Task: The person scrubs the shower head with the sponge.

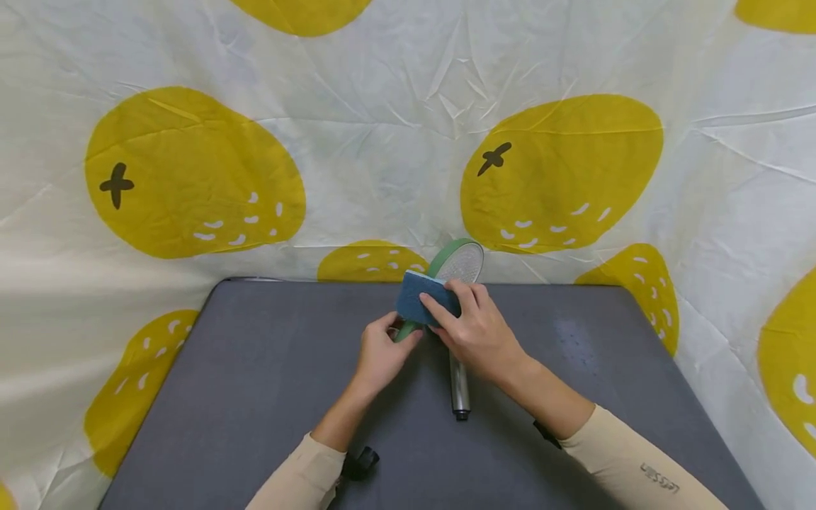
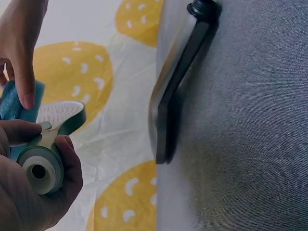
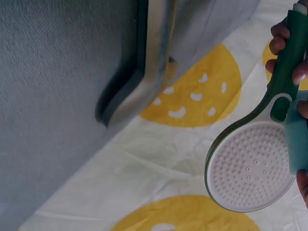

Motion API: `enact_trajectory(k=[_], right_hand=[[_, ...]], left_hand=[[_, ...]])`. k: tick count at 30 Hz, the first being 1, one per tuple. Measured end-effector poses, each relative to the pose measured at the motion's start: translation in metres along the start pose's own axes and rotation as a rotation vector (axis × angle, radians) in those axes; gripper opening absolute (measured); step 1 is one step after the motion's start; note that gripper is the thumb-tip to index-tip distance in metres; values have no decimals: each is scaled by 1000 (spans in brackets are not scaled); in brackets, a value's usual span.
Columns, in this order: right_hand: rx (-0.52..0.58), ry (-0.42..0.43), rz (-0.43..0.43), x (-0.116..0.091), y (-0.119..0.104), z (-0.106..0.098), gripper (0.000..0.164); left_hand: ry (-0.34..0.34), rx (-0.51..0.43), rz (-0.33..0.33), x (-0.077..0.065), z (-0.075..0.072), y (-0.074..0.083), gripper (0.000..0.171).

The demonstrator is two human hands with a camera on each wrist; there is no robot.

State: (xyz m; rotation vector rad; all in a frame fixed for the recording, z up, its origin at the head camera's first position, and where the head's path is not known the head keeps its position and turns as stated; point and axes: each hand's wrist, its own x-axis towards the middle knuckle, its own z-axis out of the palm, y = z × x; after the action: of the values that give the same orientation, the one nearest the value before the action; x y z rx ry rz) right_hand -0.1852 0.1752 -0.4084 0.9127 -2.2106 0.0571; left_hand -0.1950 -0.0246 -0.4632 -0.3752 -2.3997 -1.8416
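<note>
My left hand (image 1: 382, 348) grips the handle of a green handheld shower head (image 2: 72, 120), held up over the table with its head tilted up and away. The white nozzle face (image 3: 250, 168) shows plainly in the right wrist view, and the open handle end faces the left wrist camera. My right hand (image 1: 481, 329) pinches a blue sponge (image 1: 419, 297) between thumb and fingers. In the head view the sponge overlaps the shower head's neck, hiding part of it.
A second, silver shower head (image 1: 459, 386) lies on the dark grey table (image 1: 268, 397), its upper part hidden behind the right hand in the head view. Behind the table hangs a white sheet (image 1: 382, 177) with yellow fruit prints. Faint spots (image 1: 576, 347) mark the tabletop at right.
</note>
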Motion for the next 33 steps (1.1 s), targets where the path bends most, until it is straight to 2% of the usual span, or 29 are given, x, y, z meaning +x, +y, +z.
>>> enact_trajectory(k=[5, 10, 16, 20, 25, 33], right_hand=[[12, 17, 36, 8, 15, -11, 58], [55, 47, 151, 14, 38, -21, 62], [111, 64, 244, 19, 60, -33, 63], [242, 63, 341, 20, 69, -42, 69], [418, 37, 437, 12, 74, -47, 71], [467, 8, 445, -16, 73, -44, 71]], left_hand=[[-22, -56, -19, 0, 0, 3, 35], [-63, -106, -64, -1, 1, 1, 33], [-71, -184, -105, -3, -2, -4, 32], [-80, -201, -111, -5, -5, -6, 31], [-83, -186, -130, -8, -8, -7, 32], [-99, -141, -137, -11, -9, -11, 41]])
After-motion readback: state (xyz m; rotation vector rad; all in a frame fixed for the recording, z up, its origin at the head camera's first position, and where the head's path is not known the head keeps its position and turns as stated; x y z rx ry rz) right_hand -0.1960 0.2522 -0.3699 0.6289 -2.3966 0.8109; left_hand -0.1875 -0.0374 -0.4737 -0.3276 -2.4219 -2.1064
